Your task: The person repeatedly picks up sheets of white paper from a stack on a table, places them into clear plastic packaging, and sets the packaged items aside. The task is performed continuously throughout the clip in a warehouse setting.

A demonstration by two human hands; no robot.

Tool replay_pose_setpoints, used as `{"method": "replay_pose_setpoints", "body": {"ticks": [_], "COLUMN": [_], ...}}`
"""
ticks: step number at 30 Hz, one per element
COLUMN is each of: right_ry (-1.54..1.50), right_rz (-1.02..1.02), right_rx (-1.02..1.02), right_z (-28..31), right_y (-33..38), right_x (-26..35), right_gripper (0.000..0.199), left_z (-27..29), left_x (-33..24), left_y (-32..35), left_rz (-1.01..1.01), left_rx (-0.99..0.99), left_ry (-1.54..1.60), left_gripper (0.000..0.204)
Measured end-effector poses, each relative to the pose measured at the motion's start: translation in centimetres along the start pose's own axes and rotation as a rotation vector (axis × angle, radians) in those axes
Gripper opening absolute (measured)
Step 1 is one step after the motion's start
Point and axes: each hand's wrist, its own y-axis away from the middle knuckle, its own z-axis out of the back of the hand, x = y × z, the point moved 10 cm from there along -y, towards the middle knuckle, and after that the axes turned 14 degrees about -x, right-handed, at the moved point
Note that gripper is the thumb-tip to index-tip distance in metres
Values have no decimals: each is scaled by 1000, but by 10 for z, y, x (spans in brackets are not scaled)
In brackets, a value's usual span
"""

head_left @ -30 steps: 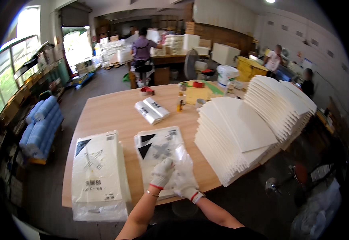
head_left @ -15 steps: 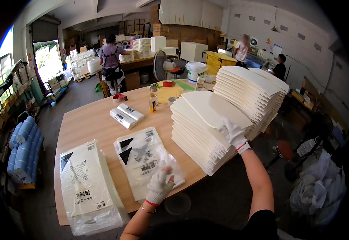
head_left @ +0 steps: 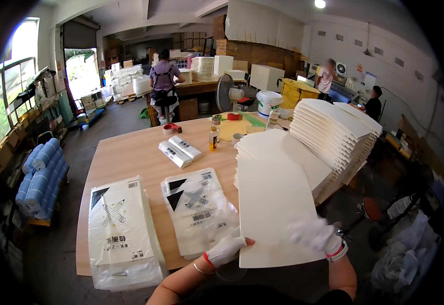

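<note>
A bundle of cream paper (head_left: 275, 208) slants across in front of me, its near end at the table's edge. My left hand (head_left: 228, 250), in a white glove with bare fingertips, grips its left edge, thumb on top. Over the right side of the bundle, my gloved right hand (head_left: 313, 238) is smeared by motion, so its fingers cannot be read. Behind lies a stack of cream paper (head_left: 267, 145), partly covered by the bundle. To the left are some clear printed plastic bags (head_left: 199, 213) and, farther left, a bagged pack of paper (head_left: 117, 223).
A taller paper stack (head_left: 328, 124) rises at the right. Rolled white bags (head_left: 180, 151), a small bottle (head_left: 213, 139), a red tape dispenser (head_left: 172, 128) and a white bucket (head_left: 269, 103) stand farther back. Blue rolls (head_left: 44, 173) sit at far left. A person (head_left: 165, 76) works at another table.
A bundle of paper has come off the stack toward me. My left hand has moved from the plastic bags to its edge; my right hand has come nearer. The whole view has shifted.
</note>
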Motion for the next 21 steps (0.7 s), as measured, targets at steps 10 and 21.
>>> {"method": "replay_pose_setpoints", "body": {"ticks": [10, 21], "right_ry": [1705, 2382], "right_rz": [2808, 2775], "right_rx": [-143, -680], "right_z": [27, 65], "right_y": [-13, -3], "right_x": [107, 164], "right_gripper": [60, 35], "left_z": [-18, 172], "left_x": [31, -71], "left_y": [35, -40], "left_rz": [-1004, -659], "left_rx": [-362, -845], "left_ry": [-1236, -1301], "left_gripper": [83, 61]}}
